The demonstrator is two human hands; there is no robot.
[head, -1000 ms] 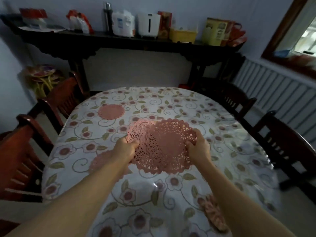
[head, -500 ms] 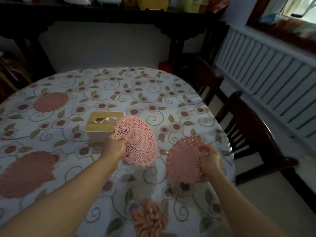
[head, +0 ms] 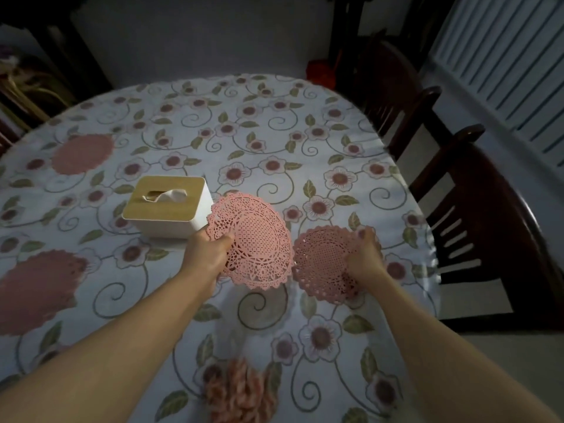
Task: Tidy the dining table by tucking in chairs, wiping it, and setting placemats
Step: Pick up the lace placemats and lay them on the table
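Observation:
My left hand (head: 207, 253) grips the left edge of a pink lace placemat (head: 259, 242), held tilted above the table. To its right, my right hand (head: 364, 257) pinches the edge of a second pink lace placemat (head: 322, 264), which lies low over the flowered tablecloth (head: 274, 132) near the right edge. Two more pink placemats lie flat on the left side, one far (head: 82, 154) and one near (head: 39, 291).
A white tissue box with a wooden lid (head: 168, 206) stands just left of my left hand. A pink fluffy cloth (head: 241, 395) lies at the near table edge. Two dark wooden chairs (head: 476, 215) stand along the right side, with a white radiator (head: 512, 65) behind them.
A second ago both hands held the placemats stacked together. They have since come apart, one in each hand, and my view has swung right and down, revealing the tissue box.

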